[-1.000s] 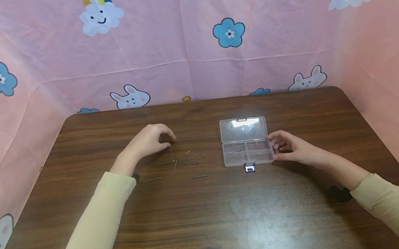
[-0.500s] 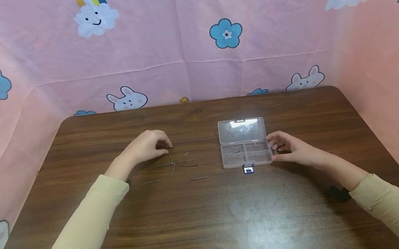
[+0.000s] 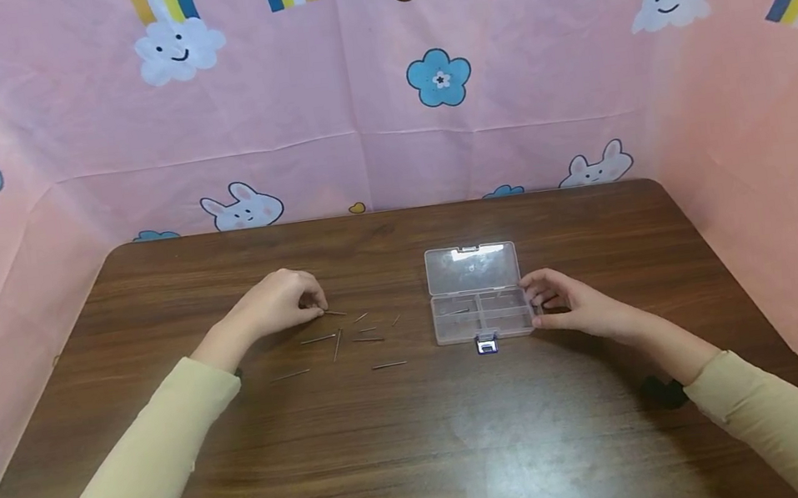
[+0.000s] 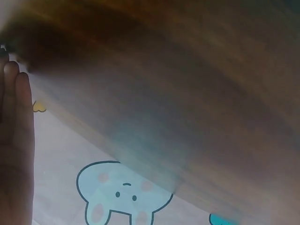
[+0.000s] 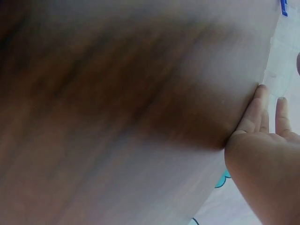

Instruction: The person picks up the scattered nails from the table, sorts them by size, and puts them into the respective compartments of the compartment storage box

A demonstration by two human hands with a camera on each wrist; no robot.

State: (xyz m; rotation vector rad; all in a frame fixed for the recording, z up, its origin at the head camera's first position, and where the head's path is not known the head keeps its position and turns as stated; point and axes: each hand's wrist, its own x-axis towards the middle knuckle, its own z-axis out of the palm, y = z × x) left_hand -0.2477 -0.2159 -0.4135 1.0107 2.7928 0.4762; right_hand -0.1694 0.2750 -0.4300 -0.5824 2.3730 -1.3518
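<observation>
Head view: box [image 3: 507,324] open on table [image 3: 306,463], one nail [image 3: 456,311] in its far left compartment. Left of box, left hand [image 3: 281,302] pinches second nail [image 3: 336,314], thumb and fingertips nearly together; loose nails [image 3: 368,340] lie near. Right hand [image 3: 576,305], half-curled, grips box's right end between thumb and fingers.

Rabbit [image 4: 124,187]: printed upside down on pale cloth [image 4: 58,150], ears pointing down, the table's slanting edge crossing its side.
Left hand [image 4: 16,145]: in shade left of the rabbit, fingers [image 4: 22,89] reaching higher than it; whatever the tips meet is unclear.
Table [image 4: 201,84]: brown wood, blurred, sweeping above and right of the rabbit.
Heart [image 4: 39,107]: small, yellow, up and left of the rabbit.
Turquoise print [image 4: 221,219]: partly visible, below and right of the rabbit.
</observation>
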